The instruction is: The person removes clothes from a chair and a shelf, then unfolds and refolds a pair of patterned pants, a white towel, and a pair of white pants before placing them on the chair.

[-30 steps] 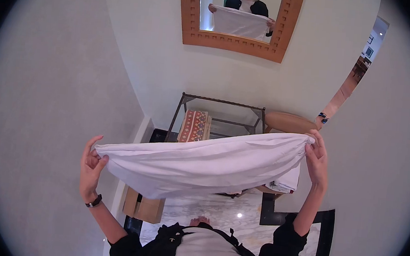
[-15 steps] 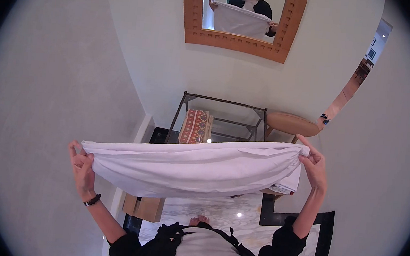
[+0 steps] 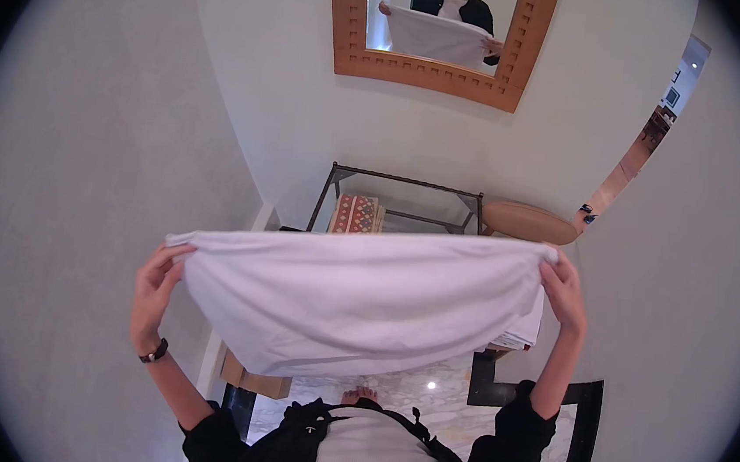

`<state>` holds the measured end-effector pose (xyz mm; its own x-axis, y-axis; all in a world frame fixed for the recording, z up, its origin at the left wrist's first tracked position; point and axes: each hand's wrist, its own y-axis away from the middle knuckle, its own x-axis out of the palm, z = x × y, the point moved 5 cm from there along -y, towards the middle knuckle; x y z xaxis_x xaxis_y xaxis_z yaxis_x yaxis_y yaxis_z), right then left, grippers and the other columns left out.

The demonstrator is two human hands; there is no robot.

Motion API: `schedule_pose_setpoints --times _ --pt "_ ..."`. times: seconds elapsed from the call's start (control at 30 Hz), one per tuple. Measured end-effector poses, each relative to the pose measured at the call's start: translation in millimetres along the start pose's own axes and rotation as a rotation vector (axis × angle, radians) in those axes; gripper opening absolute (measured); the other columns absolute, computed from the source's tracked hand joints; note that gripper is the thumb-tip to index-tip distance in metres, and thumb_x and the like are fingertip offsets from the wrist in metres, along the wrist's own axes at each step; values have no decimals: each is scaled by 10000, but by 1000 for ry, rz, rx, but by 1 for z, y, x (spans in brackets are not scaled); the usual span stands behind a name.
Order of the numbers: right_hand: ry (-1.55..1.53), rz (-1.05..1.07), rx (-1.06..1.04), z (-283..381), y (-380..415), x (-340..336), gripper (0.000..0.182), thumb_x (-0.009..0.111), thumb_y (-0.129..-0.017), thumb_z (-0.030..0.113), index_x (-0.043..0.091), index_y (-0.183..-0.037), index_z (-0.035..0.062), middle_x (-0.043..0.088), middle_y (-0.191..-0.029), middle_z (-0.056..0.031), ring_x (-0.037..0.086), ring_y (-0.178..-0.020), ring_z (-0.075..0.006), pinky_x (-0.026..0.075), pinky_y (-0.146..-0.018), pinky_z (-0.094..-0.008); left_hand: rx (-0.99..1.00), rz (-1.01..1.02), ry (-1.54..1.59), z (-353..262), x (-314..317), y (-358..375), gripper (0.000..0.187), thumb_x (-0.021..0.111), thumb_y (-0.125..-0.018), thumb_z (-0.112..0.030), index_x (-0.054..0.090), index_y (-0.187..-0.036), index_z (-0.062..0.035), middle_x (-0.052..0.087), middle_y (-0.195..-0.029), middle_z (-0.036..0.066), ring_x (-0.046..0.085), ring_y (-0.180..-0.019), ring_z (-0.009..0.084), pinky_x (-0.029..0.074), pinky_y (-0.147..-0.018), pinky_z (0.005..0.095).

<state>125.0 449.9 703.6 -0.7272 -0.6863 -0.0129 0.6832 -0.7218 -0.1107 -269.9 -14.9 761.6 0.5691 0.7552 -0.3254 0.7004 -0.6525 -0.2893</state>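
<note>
A white cloth (image 3: 359, 300) is stretched across the view between my two hands, its lower part hanging in soft folds. My left hand (image 3: 157, 281) is closed on the cloth's left upper corner, with a dark band around the wrist. At the opposite upper corner, my right hand (image 3: 564, 288) pinches the fabric, thumb and fingers pressed together. The top edge runs nearly straight, slightly higher on the right. Part of the glass-topped table and whatever is below it are hidden behind the cloth.
Against the far wall stands a metal-framed glass table (image 3: 409, 184) with a patterned folded textile (image 3: 356, 214). Beside it is a stool with a brown seat (image 3: 529, 220). A wood-framed mirror (image 3: 427, 82) hangs above. A cardboard box (image 3: 256, 381) lies on the marble floor (image 3: 417, 394).
The cloth has spread taller, its lower edge dropping and its top edge rising a little. My left hand has moved slightly right and up, its fingers now flatter over the corner.
</note>
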Motion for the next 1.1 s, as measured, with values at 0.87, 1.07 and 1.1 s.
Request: schedule_pose_setpoints --times 0.87,1.07,1.1 --pt "484 68 -528 36 -11 230 355 710 -845 272 677 -1114 43 690 -881 -202 690 -780 -342 536 -690 -353 706 421 -383 -100 195 -28 204 723 -754 -48 597 -911 -18 582 -1104 118 552 -1046 304 414 -919 400" --pt "104 224 -253 4 -12 228 424 667 -909 260 616 -1226 -17 703 -1047 -163 671 -946 -185 514 -832 -311 592 230 -319 -79 208 -41 181 727 -797 -85 620 -933 -32 604 -858 84 554 -862 279 402 -788 370" --pt "10 270 -171 1 -12 228 429 661 -917 246 600 -1242 -27 688 -1078 -157 636 -984 -163 498 -863 -307 588 195 -318 -77 210 -41 180 720 -807 -100 617 -936 -29 603 -853 83 556 -845 275 391 -772 368"
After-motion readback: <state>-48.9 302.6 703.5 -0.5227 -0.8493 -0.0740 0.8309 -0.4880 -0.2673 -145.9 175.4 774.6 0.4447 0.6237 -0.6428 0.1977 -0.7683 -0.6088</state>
